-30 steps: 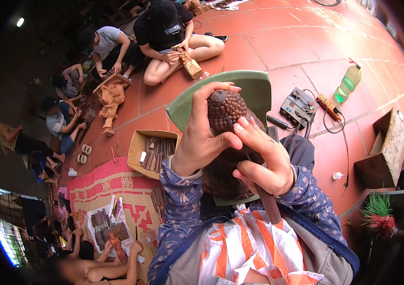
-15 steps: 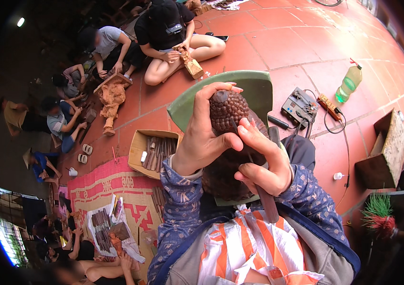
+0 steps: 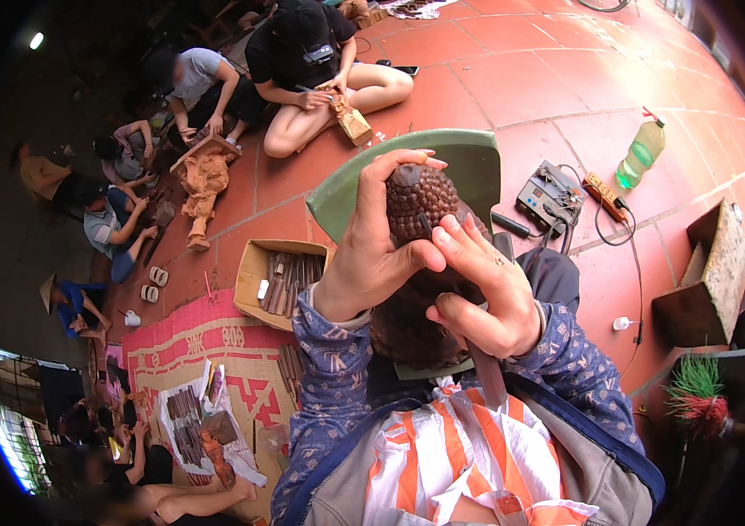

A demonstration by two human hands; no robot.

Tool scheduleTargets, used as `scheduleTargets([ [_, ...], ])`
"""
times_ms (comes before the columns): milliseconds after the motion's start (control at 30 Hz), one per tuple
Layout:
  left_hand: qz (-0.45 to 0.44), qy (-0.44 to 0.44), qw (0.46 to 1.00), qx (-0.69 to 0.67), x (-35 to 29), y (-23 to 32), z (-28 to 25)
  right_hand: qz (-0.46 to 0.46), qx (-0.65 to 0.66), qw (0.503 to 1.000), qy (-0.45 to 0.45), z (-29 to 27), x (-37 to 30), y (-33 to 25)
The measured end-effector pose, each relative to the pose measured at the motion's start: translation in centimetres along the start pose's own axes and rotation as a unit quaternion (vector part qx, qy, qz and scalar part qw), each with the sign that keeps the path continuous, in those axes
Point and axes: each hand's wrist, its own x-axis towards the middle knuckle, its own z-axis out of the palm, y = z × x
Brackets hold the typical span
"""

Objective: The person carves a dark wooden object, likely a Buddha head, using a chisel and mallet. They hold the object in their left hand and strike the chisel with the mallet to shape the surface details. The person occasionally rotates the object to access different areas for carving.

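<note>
A dark brown carved wooden head (image 3: 432,188) covered in small round curls sits before me, in a green basin-like tray (image 3: 346,193). My left hand (image 3: 370,241) is closed around its left side, fingers over the top and thumb on the curls. My right hand (image 3: 488,294) grips a carving chisel (image 3: 488,375); its wooden handle sticks out below the palm toward my chest. The dark narrow tip stands against the curls, close by both my left thumb and right fingertips. My hands hide much of the carving's lower part.
To the left are a cardboard box (image 3: 246,307) of chisels and a red patterned mat (image 3: 188,337) with more tools. A grey power unit (image 3: 551,195), power strip (image 3: 602,193), green bottle (image 3: 641,153) and wooden box (image 3: 701,289) stand right. Several people sit carving at left.
The chisel's handle end has swung slightly left and its tip has risen a little on the curls. My right hand has shifted slightly with it; my left hand keeps its hold.
</note>
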Motion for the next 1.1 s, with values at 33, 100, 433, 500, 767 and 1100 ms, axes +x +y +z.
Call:
scheduleTargets([
  [33, 0.001, -0.001, 1.000, 0.003, 0.0, 0.0, 0.0, -0.002, -0.006, 1.000, -0.003, 0.0, -0.1, 0.1],
  [100, 0.001, -0.001, 1.000, 0.007, 0.0, -0.1, 0.0, -0.007, -0.018, 1.000, -0.008, 0.0, -0.2, 0.3],
  [433, 0.016, -0.001, 1.000, 0.008, 0.1, -0.3, 0.0, 0.033, 0.097, 0.993, 0.057, 0.7, -0.7, -0.1],
  [500, 0.020, -0.002, 1.000, 0.011, 0.1, -0.3, 0.0, 0.025, 0.093, 0.995, 0.039, 0.3, -0.3, -0.2],
  [767, 0.015, 0.002, 1.000, 0.020, 0.0, -0.2, -0.1, 0.035, 0.057, 0.997, 0.027, 0.0, 0.2, -0.5],
  [1100, 0.013, 0.012, 1.000, 0.024, -0.1, -0.2, 0.1, 0.029, 0.030, 0.998, 0.039, 0.8, -0.2, -0.1],
])
